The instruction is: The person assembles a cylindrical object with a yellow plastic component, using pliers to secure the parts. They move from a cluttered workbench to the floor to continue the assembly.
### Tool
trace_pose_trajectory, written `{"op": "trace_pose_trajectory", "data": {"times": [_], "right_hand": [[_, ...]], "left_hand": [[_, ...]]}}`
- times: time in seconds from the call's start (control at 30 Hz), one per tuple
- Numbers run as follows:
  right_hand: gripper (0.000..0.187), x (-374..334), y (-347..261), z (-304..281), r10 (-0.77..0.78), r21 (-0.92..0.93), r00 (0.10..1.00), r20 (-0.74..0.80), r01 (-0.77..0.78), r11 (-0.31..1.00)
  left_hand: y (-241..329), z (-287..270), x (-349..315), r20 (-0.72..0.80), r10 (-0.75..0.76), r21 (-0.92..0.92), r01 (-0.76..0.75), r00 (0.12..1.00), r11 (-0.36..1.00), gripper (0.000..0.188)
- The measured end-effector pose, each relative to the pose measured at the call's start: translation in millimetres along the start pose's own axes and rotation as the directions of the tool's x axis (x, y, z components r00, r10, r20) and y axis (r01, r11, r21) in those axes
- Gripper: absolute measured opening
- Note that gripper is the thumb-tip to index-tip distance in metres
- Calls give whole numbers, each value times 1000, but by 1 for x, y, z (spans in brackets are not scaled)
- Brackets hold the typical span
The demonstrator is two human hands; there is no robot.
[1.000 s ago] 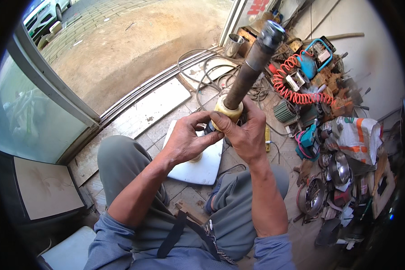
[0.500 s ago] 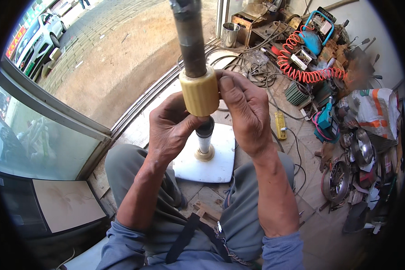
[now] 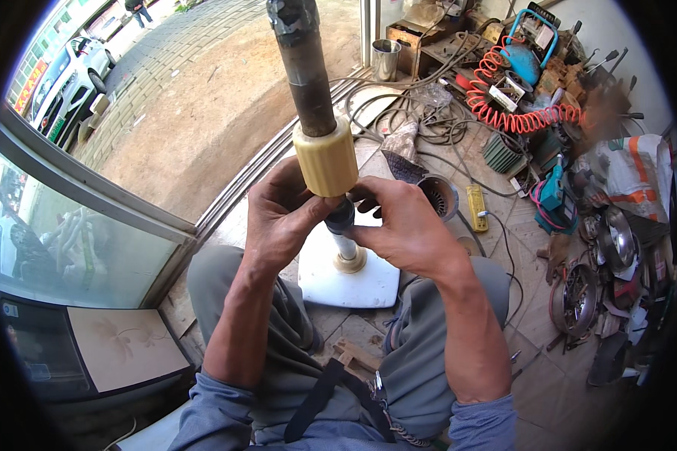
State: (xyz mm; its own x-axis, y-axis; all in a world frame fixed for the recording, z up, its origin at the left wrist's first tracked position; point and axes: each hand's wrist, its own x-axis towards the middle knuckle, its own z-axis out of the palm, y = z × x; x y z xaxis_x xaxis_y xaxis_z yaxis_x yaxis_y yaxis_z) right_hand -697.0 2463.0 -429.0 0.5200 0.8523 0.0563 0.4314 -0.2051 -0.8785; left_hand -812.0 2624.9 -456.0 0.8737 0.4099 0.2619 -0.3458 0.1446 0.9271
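Observation:
In front of me stands an upright dark tube with grey tape-like wrapping at its top. Its lower end sits in a pale yellow ribbed plastic collar. My left hand is closed round the collar's lower left side, its thumb along the bottom edge. My right hand curls just below the collar, thumb and fingers round a black ring on the post beneath; its fingertips are partly hidden. That short whitish post rises from a white square base plate between my feet.
Cables and a coiled orange air hose lie at the far right. A grey round housing and a yellow power strip rest beside the plate. Metal wheel-like parts clutter the right. A glass door stands left.
My right hand has moved down from the yellow collar's side to the black ring below. The left hand stays at the collar. The view has shifted slightly.

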Motion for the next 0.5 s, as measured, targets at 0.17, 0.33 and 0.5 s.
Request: {"op": "trace_pose_trajectory", "data": {"times": [0.17,0.33,0.5], "right_hand": [[34,2,4,8,-63,-7,998,-31,62,998],[31,3,4,10,-56,23,997,-48,57,998],[34,6,4,14,11,130,1000,-10,-10,991]], "left_hand": [[-4,-5,1,25,-32,43,31,999,999,49],[-2,-2,2,24,-33,40,32,999,999,46],[2,5,4,73,-119,24,117,990,993,42]]}}
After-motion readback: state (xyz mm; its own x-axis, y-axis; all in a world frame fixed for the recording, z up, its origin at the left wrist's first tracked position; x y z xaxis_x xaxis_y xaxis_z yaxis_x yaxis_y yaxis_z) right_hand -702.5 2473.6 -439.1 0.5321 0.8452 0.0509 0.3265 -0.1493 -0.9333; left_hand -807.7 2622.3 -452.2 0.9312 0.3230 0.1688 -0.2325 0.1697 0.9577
